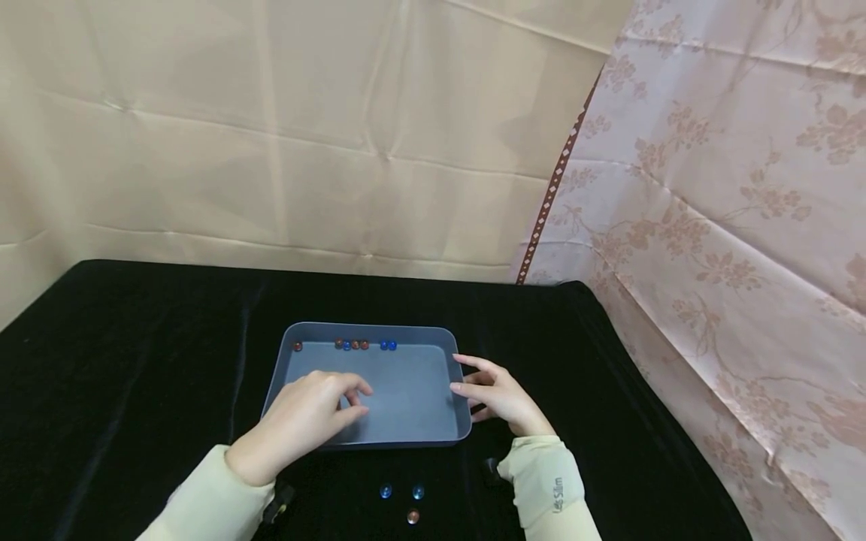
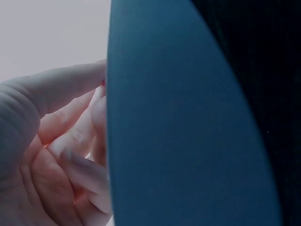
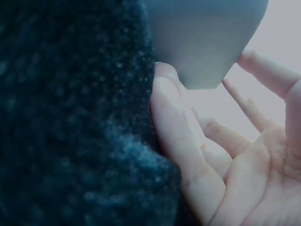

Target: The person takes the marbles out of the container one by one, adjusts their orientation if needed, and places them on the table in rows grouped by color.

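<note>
My left hand (image 1: 304,409) reaches over the front left of a blue-grey tray (image 1: 419,391). Its index finger and thumb are bent and apart, with nothing visible between them. In the left wrist view the tray wall (image 2: 178,122) hides the fingertips. My right hand (image 1: 497,394) is at the right side of the tray, fingers spread and fingertips at the rim. The right wrist view shows those fingers around the outside of a tray corner (image 3: 202,52). Glass marbles line the tray's back wall: a lone amber one (image 1: 298,346), a mixed cluster (image 1: 355,344) and a blue pair (image 1: 389,346).
On the black cloth (image 1: 169,353) in front of the tray lie two blue marbles, one left (image 1: 386,491) and one right (image 1: 418,491), with an amber marble (image 1: 413,516) nearer me. A cream curtain (image 1: 325,150) hangs behind, a floral one (image 1: 717,188) to the right.
</note>
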Demonstrator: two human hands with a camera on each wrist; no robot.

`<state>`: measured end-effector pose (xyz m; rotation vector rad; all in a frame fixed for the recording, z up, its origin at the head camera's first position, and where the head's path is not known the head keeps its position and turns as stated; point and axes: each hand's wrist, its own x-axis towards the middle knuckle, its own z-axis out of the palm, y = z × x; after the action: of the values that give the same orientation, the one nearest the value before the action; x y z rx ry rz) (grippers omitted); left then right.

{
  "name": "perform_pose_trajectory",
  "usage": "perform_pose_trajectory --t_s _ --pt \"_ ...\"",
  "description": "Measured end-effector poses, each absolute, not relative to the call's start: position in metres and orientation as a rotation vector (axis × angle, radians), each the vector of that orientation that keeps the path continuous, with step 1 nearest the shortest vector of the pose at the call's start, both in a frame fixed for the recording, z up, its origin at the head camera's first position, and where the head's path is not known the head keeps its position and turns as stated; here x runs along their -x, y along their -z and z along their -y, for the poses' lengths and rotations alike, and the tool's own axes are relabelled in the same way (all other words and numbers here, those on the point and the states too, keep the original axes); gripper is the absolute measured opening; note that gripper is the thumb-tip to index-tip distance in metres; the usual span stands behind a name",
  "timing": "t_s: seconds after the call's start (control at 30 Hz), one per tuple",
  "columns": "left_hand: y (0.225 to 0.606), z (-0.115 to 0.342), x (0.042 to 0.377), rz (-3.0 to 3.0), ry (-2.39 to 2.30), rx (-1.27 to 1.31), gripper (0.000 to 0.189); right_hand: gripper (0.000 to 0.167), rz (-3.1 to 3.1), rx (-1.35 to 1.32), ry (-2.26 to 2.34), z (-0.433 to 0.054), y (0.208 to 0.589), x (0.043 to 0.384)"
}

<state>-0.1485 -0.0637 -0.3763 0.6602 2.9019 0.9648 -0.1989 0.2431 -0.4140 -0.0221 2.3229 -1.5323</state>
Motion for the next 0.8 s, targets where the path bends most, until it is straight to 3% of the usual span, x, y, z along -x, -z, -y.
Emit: perform_pose_trajectory --t_s 0.8 --pt "0.366 0.072 0.165 -2.973 -0.645 -0.721 0.019 0.058 -2.322 0.029 1.533 -0.244 0.414 0.199"
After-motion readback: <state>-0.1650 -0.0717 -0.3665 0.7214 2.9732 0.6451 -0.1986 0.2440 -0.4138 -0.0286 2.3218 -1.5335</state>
